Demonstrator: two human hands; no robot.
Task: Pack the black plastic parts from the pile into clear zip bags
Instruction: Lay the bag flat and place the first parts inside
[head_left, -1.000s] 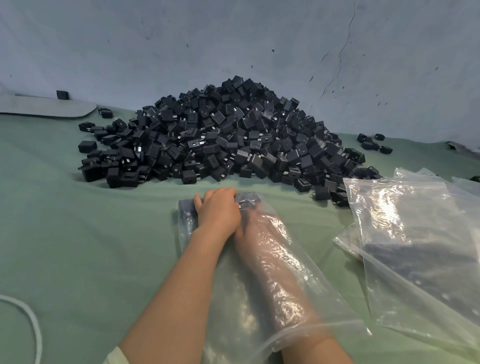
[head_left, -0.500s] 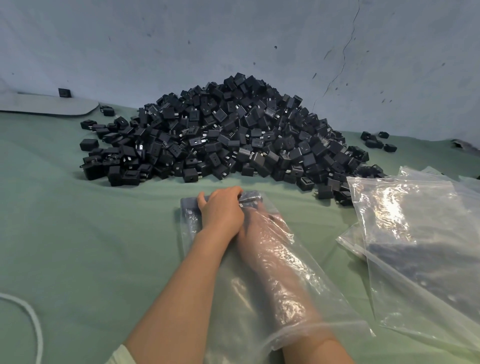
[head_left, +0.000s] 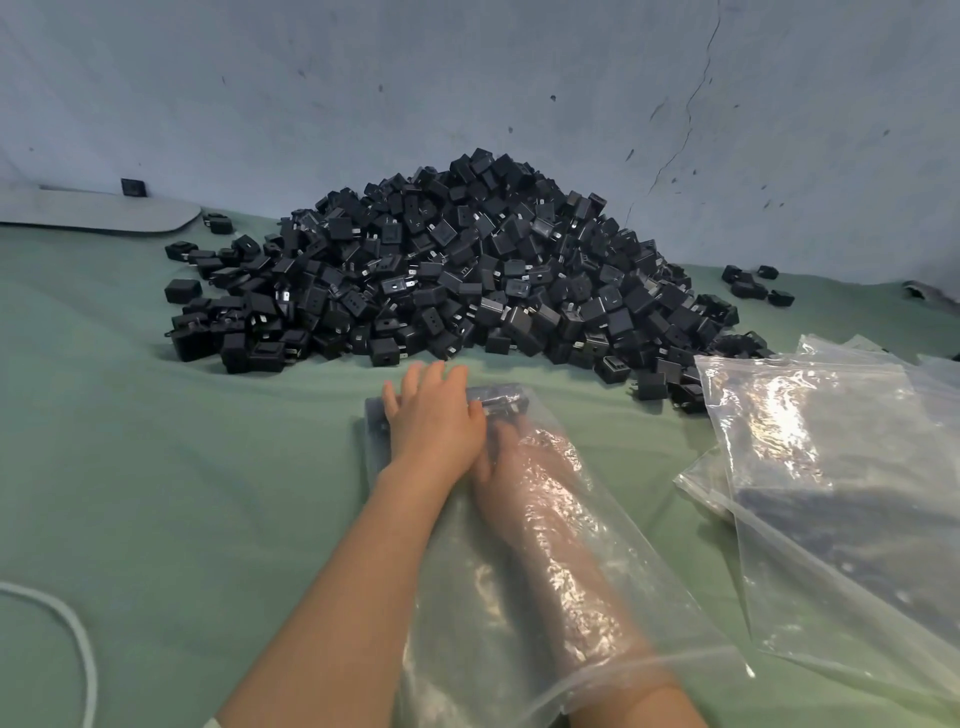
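Head camera looks down on a clear zip bag (head_left: 519, 571) lying flat on the green cloth (head_left: 156, 467) just in front of the pile of black plastic parts (head_left: 467, 270). Its closed end points at the pile and its mouth faces the person. The right hand (head_left: 498, 460) reaches deep into the bag through the mouth, with the forearm sheathed in plastic. Its fingertips are at the closed end, where a few black parts (head_left: 501, 404) sit in a row. The film blurs the fingers, so I cannot tell whether they pinch a part or merely push. The left hand (head_left: 434, 415) lies on the outside of the bag over that same end, fingers straight and close together, pressing flat rather than gripping. I judge the step in hand to be settling the first parts into the bottom of the bag, the outer hand steadying them while the inner one arranges. The bag is mostly empty, so filling it has barely begun, and the pile looks large. The next move probably calls for drawing the right hand out without dragging the parts back toward the mouth. It would then reach to the near edge of the pile for more, with the mouth held open. To the right of the pile and nearer the person lies a stack of further clear bags (head_left: 831, 467), and a white cable (head_left: 78, 639) curves well off to the pile's near left.
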